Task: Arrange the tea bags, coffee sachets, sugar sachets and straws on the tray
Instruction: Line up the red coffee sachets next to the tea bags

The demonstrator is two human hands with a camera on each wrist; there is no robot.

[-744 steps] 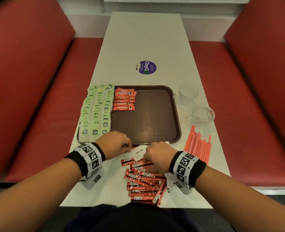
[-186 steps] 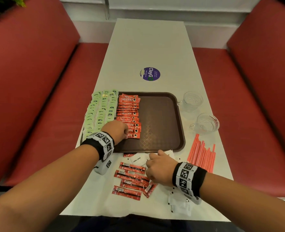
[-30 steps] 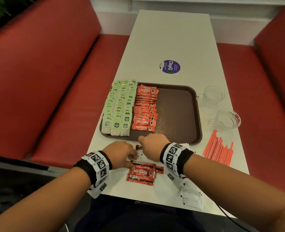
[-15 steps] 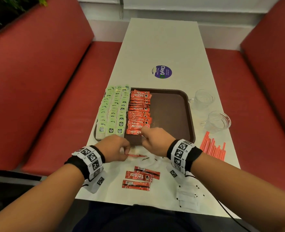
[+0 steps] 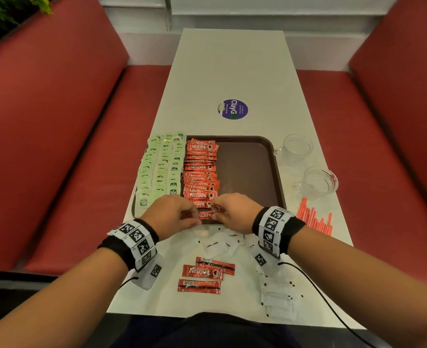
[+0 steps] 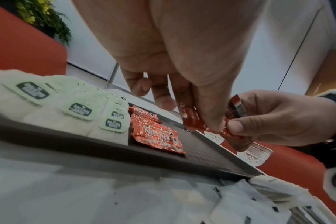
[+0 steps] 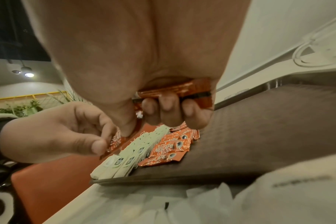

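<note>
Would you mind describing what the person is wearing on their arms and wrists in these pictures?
Both forearms are bare, with no sleeves. Each wrist carries a black wristband wrapped by a white band of square black-and-white coded markers; the left wrist has the same. A white camera housing with another marker hangs under each wrist, and a thin black cable trails from the right one towards the body.

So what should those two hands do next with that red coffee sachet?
Probably lay the red coffee sachet at the near end of the red sachet column on the brown tray; both the left hand and right hand pinch it just above there.
</note>
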